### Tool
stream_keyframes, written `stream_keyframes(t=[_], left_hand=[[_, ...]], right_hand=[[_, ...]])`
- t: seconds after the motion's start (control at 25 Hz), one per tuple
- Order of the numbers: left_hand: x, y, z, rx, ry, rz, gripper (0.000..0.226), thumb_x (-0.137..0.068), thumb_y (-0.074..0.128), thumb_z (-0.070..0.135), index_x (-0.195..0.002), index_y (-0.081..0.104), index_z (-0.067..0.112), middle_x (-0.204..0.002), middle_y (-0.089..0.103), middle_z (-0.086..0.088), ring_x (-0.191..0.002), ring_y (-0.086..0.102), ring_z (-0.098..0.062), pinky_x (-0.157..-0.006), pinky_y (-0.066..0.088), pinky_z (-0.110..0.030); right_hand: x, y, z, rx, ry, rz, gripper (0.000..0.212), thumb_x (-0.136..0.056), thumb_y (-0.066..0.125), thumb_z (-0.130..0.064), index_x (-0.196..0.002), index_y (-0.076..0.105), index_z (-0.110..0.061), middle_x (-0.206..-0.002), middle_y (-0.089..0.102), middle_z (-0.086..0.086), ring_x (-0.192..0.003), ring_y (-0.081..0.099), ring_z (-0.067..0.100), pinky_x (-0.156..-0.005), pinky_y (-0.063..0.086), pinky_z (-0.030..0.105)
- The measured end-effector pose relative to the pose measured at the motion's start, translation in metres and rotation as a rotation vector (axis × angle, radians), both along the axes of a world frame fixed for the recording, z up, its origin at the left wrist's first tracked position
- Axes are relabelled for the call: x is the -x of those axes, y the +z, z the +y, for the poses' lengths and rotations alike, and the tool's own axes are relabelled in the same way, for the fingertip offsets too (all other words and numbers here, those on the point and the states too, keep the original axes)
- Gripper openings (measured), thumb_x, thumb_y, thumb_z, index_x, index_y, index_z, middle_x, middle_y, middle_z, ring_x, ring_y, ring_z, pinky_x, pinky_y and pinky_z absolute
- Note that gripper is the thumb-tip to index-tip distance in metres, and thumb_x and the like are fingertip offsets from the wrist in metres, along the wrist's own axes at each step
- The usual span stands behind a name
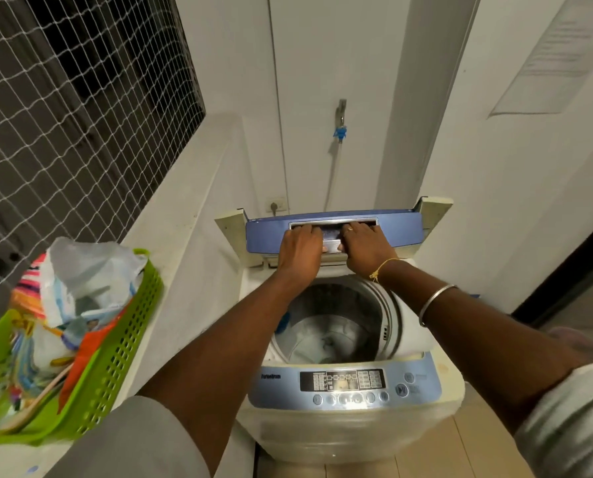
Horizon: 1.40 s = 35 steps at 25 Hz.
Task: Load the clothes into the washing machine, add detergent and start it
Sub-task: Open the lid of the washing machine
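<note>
A: While both hands sit on the lid [264, 236], what's the grip?
B: Left hand [300, 246] and right hand [364, 243] each grasp the silver handle [333, 240]. Fingers [305, 231] curl over its top edge, thumbs [324, 249] underneath. The lid stands folded upright at the back of the washing machine [350, 426].
A: Drum? Clothes?
B: Drum [336, 326] is open below the hands, with something pale at the bottom; can't tell if it's laundry. The green basket [115, 374] is on the ledge [184, 236] left of the machine, holding a plastic bag [91, 267] and bright items. No detergent I can identify.
A: Tips for this step?
B: Looks like lid handling. Pull evenly with both hands so the folded panel doesn't twist. Move it slowly along its hinge and release only once it rests steady. Control panel [343, 381] at the front is untouched.
</note>
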<state>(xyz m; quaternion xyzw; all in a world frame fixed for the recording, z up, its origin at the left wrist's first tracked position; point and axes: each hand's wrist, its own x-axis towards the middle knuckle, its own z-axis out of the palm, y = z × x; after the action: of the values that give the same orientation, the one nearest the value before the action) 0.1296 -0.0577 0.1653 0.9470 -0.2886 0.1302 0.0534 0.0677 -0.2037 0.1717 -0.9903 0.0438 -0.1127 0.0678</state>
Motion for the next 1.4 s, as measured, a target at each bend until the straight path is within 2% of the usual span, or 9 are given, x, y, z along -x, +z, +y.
stream_keyframes(t=[0.12, 0.36, 0.56, 0.84, 1.04, 1.16, 1.4], left_hand=[[-0.023, -0.001, -0.013, -0.005, -0.002, -0.041, 0.038, -0.09, 0.071, 0.017, -0.126, 0.059, 0.014, -0.125, 0.064, -0.009, -0.113, 0.06, -0.025, -0.1, 0.047, -0.036], [-0.067, -0.007, -0.037, 0.019, 0.052, -0.069, 0.034, -0.091, 0.072, 0.023, -0.122, 0.061, 0.015, -0.122, 0.065, -0.007, -0.112, 0.061, -0.024, -0.1, 0.047, -0.036], [-0.099, -0.015, -0.054, 0.029, 0.101, -0.027, 0.033, -0.091, 0.072, 0.026, -0.121, 0.063, 0.016, -0.121, 0.068, -0.005, -0.11, 0.063, -0.021, -0.1, 0.05, -0.034], [-0.125, -0.031, -0.065, 0.089, 0.091, 0.015, 0.033, -0.094, 0.065, 0.034, -0.122, 0.064, 0.016, -0.12, 0.069, -0.004, -0.11, 0.063, -0.022, -0.102, 0.047, -0.038], [-0.126, -0.044, -0.063, 0.138, 0.078, -0.081, 0.031, -0.086, 0.074, 0.021, -0.115, 0.068, 0.012, -0.111, 0.072, -0.008, -0.104, 0.067, -0.028, -0.097, 0.05, -0.041], [-0.127, -0.049, -0.062, 0.191, 0.066, -0.106, 0.031, -0.082, 0.079, 0.018, -0.11, 0.071, 0.009, -0.106, 0.074, -0.011, -0.098, 0.069, -0.03, -0.091, 0.054, -0.044], [-0.122, -0.041, -0.061, 0.129, 0.093, -0.032, 0.031, -0.093, 0.068, 0.028, -0.121, 0.066, 0.015, -0.117, 0.071, -0.005, -0.109, 0.065, -0.025, -0.1, 0.047, -0.038]], right_hand=[[-0.022, -0.001, -0.011, 0.036, 0.015, -0.031, 0.028, -0.091, 0.063, -0.02, -0.118, 0.058, -0.016, -0.118, 0.061, 0.005, -0.106, 0.055, 0.023, -0.097, 0.041, 0.037], [-0.063, -0.014, -0.034, 0.11, 0.061, -0.111, 0.031, -0.094, 0.06, -0.019, -0.125, 0.055, -0.017, -0.12, 0.058, 0.007, -0.108, 0.054, 0.025, -0.095, 0.043, 0.037], [-0.095, -0.019, -0.053, 0.137, 0.08, -0.032, 0.048, -0.089, 0.067, -0.014, -0.135, 0.053, -0.018, -0.127, 0.057, 0.008, -0.116, 0.053, 0.028, -0.102, 0.043, 0.039], [-0.12, -0.04, -0.07, 0.092, 0.111, -0.104, 0.052, -0.083, 0.074, -0.014, -0.132, 0.058, -0.014, -0.13, 0.059, 0.008, -0.121, 0.052, 0.028, -0.107, 0.039, 0.039], [-0.127, -0.058, -0.079, 0.045, 0.183, -0.243, 0.049, -0.082, 0.075, -0.011, -0.129, 0.059, -0.009, -0.124, 0.062, 0.013, -0.118, 0.055, 0.031, -0.104, 0.041, 0.041], [-0.129, -0.064, -0.08, 0.03, 0.195, -0.262, 0.053, -0.082, 0.076, -0.01, -0.131, 0.058, -0.007, -0.123, 0.062, 0.015, -0.117, 0.056, 0.033, -0.101, 0.044, 0.042], [-0.124, -0.058, -0.075, 0.07, 0.159, -0.214, 0.055, -0.079, 0.077, -0.007, -0.131, 0.059, -0.007, -0.124, 0.062, 0.015, -0.117, 0.055, 0.034, -0.102, 0.043, 0.043]])
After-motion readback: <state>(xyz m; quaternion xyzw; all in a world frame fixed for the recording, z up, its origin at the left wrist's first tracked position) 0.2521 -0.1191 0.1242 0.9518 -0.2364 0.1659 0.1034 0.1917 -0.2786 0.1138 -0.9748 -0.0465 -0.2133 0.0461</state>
